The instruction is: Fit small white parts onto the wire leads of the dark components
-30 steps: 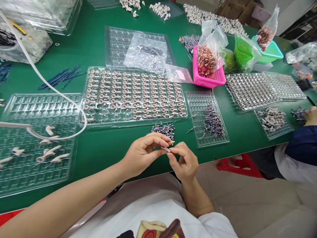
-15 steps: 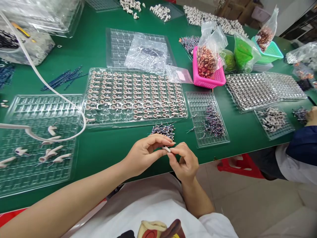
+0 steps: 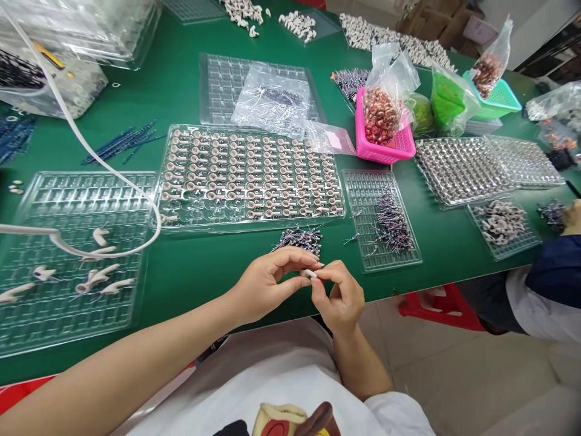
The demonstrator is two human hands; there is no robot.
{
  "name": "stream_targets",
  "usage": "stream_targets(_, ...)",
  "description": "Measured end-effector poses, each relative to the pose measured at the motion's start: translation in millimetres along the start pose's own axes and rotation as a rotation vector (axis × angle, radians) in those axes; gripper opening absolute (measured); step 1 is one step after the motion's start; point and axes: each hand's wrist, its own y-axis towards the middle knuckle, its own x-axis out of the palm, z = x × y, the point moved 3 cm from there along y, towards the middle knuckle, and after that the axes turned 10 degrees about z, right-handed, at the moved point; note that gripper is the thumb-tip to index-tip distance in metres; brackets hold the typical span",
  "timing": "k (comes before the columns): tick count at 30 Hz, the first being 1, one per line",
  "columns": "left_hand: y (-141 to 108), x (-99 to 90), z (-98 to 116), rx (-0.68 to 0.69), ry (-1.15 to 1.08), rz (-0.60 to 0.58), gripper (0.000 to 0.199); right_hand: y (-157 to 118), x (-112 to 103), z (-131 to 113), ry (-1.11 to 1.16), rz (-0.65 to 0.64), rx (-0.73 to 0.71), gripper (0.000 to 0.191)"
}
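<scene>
A small white earbud housing (image 3: 310,274) is pinched between my two hands at the table's front edge. My left hand (image 3: 272,281) is closed on it from the left with thumb and fingertips. From the other side, the thumb and index finger of my right hand (image 3: 339,295) grip its end. Fingers hide most of the piece. Just beyond my hands lies a pile of small wired parts (image 3: 299,240). Behind that pile, a clear tray (image 3: 209,224) holds rows of white earbud housings with stems, some of its front slots bare.
On the left, a white cable (image 3: 104,172) loops over a clear tray (image 3: 91,324) with several loose housings. Right of my hands sits a tray (image 3: 370,260) of wired parts. Farther back stands a pink basket (image 3: 385,152). A co-worker's hand (image 3: 572,215) shows at far right.
The view has shifted slightly, so the table items sit a little farther right. Both hands keep their pinch on the housing, which has turned or shifted a little between the fingertips.
</scene>
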Motion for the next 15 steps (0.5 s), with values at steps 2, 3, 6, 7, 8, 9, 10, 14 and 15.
stream_targets(2, -0.5, 0.4, 0.8, 0.016, 0.045, -0.009, 0.028, -0.8, -0.4, 2.1, -0.020, 0.023, 0.054, 0.010)
stream_targets(3, -0.8, 0.6, 0.8, 0.020, 0.080, -0.010, 0.032, -1.4, -0.6, 3.5, -0.030, 0.040, 0.086, 0.008)
stream_targets(6, -1.3, 0.1, 0.4, 0.058, 0.239, 0.016, 0.034, -3.7, -1.3, 7.7, -0.059, 0.092, 0.166, 0.005)
stream_targets(7, -1.4, -0.1, 0.7, 0.083, 0.294, 0.032, 0.032, -4.4, -1.5, 8.9, -0.072, 0.104, 0.183, 0.005)
stream_targets(8, -1.5, -0.3, 1.2, 0.110, 0.340, 0.047, 0.030, -4.9, -1.7, 10.0, -0.086, 0.112, 0.196, 0.006)
stream_targets(9, -1.5, -0.3, 2.0, 0.140, 0.377, 0.060, 0.027, -5.3, -2.0, 11.0, -0.098, 0.120, 0.207, 0.006)
stream_targets(10, -1.6, -0.2, 3.0, 0.168, 0.405, 0.069, 0.024, -5.5, -2.3, 11.8, -0.106, 0.126, 0.219, 0.007)
stream_targets(14, -2.2, 0.0, 7.3, 0.254, 0.483, 0.096, 0.015, -5.5, -3.0, 13.6, -0.101, 0.122, 0.262, 0.009)
stream_targets(15, -2.4, -0.3, 8.2, 0.266, 0.494, 0.105, 0.014, -5.4, -3.0, 13.6, -0.100, 0.118, 0.270, 0.010)
